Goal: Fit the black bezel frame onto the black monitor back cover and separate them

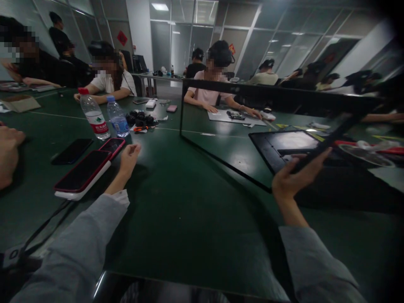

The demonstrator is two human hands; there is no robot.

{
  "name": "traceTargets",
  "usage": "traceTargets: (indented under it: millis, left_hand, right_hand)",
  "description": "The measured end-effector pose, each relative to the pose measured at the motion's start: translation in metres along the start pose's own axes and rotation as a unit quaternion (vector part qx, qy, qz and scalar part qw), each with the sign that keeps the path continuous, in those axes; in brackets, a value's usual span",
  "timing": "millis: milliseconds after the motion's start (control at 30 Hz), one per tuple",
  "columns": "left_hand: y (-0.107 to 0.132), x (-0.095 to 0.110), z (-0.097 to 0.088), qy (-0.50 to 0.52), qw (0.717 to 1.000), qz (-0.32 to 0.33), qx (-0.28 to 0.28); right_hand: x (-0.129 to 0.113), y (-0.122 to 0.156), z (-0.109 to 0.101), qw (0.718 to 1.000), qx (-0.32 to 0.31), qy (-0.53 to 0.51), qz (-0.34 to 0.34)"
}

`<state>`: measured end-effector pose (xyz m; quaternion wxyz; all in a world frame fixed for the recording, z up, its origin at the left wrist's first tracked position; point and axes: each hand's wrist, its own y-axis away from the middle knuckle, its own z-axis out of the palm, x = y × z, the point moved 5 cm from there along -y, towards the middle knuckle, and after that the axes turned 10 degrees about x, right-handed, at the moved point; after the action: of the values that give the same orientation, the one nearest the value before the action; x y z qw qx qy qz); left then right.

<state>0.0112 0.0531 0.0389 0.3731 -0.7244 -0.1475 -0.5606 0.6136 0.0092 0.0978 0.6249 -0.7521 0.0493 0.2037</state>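
My right hand (295,176) is closed on the right bar of a large thin black rectangular frame (221,162), holding it tilted up off the green table (189,219). Through the frame I see a black flat panel (268,149) lying on the table just beyond my fingers. My left hand (128,158) rests on the table with fingers loosely stretched out and nothing in it. It lies beside a red-cased phone (112,146) and a larger red-edged phone stacked on a white device (82,173).
Two water bottles (94,115) stand at the back left beside a black phone (72,151) and a pile of small black parts (140,119). Another person's hand (8,153) lies at the far left. Several people sit across the table. A cable (47,225) runs along the near left.
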Motion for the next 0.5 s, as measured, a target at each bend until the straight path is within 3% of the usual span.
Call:
traceTargets:
  millis: [133, 333, 500]
  left_hand:
    - [0.006, 0.003, 0.010, -0.006, 0.999, 0.025, -0.024]
    - [0.027, 0.015, 0.025, 0.056, 0.985, -0.085, -0.138]
    - [0.028, 0.025, 0.014, 0.023, 0.991, -0.122, -0.055]
  right_hand:
    - [-0.019, 0.006, 0.006, 0.996, -0.034, -0.048, 0.060]
    - [-0.015, 0.019, 0.023, 0.985, -0.101, -0.060, 0.124]
    - [0.003, 0.042, 0.048, 0.966, -0.209, -0.034, 0.152]
